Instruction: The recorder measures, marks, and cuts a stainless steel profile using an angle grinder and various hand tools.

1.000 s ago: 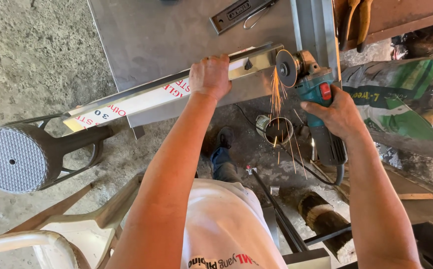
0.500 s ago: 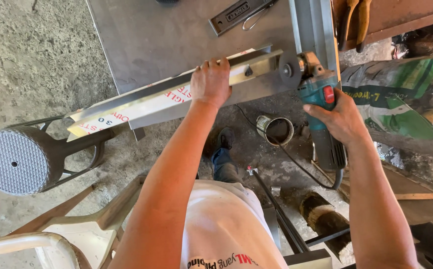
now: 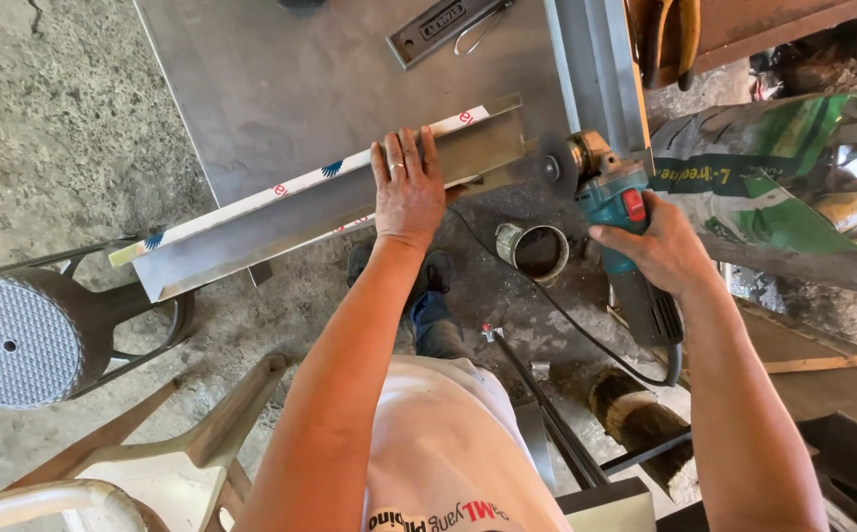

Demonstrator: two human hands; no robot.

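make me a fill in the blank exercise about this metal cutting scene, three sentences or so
1. The left hand presses flat on the long metal ____.
2. The right hand grips a teal angle ____ by its body.
3. The open tin can stands on the ground between the two ____.
4. The grinder's disc sits at the ____ end of the channel, as seen in the head view.

Missing words: channel; grinder; arms; right

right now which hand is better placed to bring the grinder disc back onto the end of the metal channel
Right. The right hand grips the angle grinder, its disc right beside the end of the metal channel. The left hand lies flat on the channel, pinning it.
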